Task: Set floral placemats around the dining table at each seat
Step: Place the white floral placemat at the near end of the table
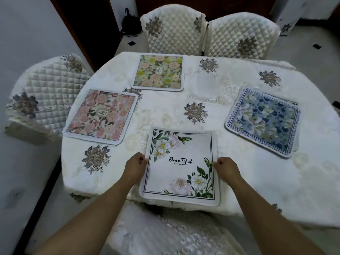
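Lower centre: pinching the side edges of the white placemat (181, 166), flat on the table (239, 177) by the near seat, with left hand (135, 163) and right hand (225, 165). Farther up, already laid: pink placemat (101, 116) at left, blue placemat (263, 122) at right, green placemat (159, 72) at top centre. Likely nearly done, with perhaps the upper-right chair (241, 37) unserved.

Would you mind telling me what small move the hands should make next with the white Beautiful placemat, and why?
Probably nudge the white placemat a little farther onto the table and let go. Both the left hand and right hand pinch its side edges, and its near edge seems to overhang the table's edge.
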